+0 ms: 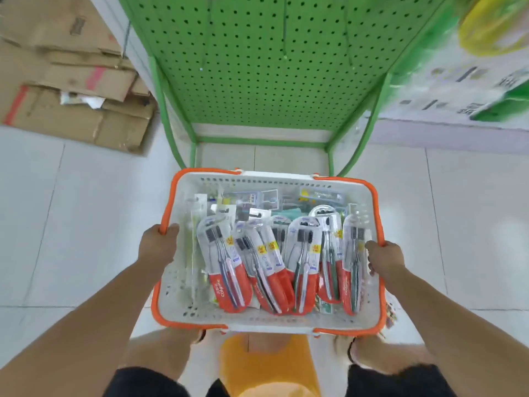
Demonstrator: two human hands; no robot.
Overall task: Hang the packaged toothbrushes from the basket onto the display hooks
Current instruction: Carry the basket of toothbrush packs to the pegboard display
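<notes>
The left hand (158, 242) and right hand (385, 258) each grip a side rim of the basket (257, 322) of packaged toothbrushes (226, 267), held above bare floor (71, 224) before the green pegboard rack (266, 67).

Head view, steeply down, close.

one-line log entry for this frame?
left hand grips basket rim | right hand grips rim | toothbrush packs inside | pegboard ahead

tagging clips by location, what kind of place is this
Probably a small shop being stocked: a green pegboard display rack, a shopping basket full of packaged toothbrushes, and flattened cardboard boxes aside.
</notes>
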